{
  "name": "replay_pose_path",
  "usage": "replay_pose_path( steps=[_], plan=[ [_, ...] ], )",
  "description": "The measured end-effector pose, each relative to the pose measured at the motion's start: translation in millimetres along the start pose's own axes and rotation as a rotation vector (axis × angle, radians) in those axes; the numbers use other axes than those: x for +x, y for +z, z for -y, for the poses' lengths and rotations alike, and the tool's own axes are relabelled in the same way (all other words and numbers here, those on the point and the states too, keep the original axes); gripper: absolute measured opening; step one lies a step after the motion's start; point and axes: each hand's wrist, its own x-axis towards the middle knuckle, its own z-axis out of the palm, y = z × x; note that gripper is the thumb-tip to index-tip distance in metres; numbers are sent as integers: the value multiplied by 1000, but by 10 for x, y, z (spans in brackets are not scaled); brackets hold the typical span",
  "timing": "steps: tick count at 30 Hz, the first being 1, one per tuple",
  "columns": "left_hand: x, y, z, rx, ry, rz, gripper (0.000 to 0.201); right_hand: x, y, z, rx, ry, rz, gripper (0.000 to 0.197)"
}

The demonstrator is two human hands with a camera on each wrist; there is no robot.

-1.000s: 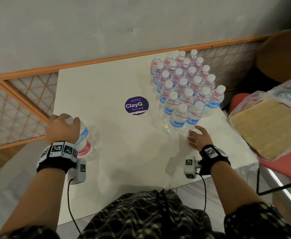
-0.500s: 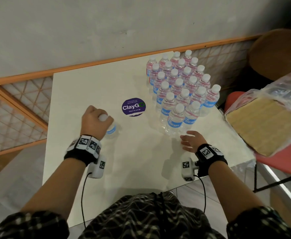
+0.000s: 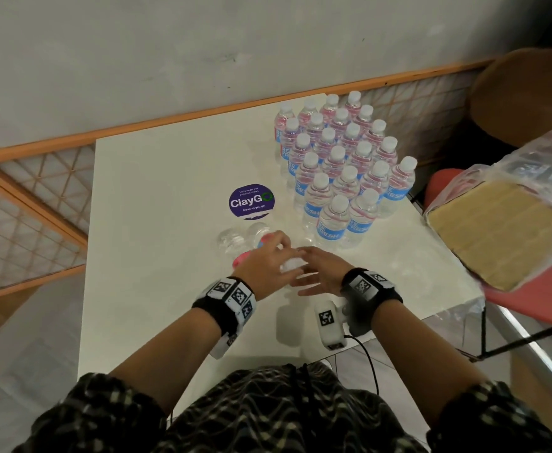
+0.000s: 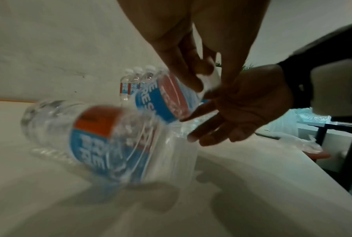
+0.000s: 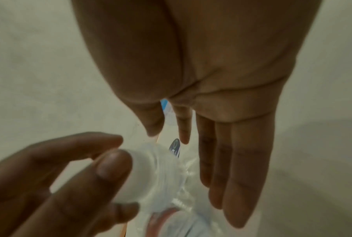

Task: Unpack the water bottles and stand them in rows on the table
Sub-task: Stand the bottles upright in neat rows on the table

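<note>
White table (image 3: 157,256) against a grey wall. Standing bottles (image 3: 340,165): 22 counted, in rows at far right. Left hand (image 3: 263,268) pinches the cap of a tilted bottle (image 4: 167,97); right hand (image 3: 320,271) beside it, fingers straight, holding nothing. Left wrist view alone shows a second bottle (image 4: 94,141), lying flat.

The left hand (image 3: 263,264) now carries its bottle (image 4: 169,96) from the surface's left edge to the middle, tilted, pinched by the cap; the right hand (image 3: 320,273) slides left to meet it.
</note>
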Motion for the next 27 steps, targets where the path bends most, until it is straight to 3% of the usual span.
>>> replay_pose_path(
  steps=[2, 5, 7, 10, 12, 19, 22, 25, 27],
  plan=[
    [-55, 21, 29, -87, -19, 40, 28, 16, 20, 12, 5, 16, -16, 44],
    [-134, -84, 229, -26, -201, 71, 21, 43, 4, -11, -80, 2, -93, 51],
    [-193, -197, 398, 187, -290, 235, 37, 65, -6, -39, -94, -15, -132, 58],
    [-247, -278, 556, 545, -273, 460, 63, 65, 37, -63, -192, -39, -130, 68],
    [-231, -259, 616, 632, -295, 549, 72, 62, 96, -85, -275, -48, -112, 70],
    [-32, -149, 568, 501, -313, 712, 85, -30, 72, -82, -353, -50, -176, 59],
    [84, -166, 478, 444, -220, 653, 86, -178, -72, 9, -354, -67, -213, 47],
    [218, -228, 277, 206, -281, 542, 80, -399, -244, 104, -379, -95, -235, 27],
    [287, -246, 103, 105, -327, 536, 78, -537, -374, 157, -450, -99, -274, 20]
  ],
)
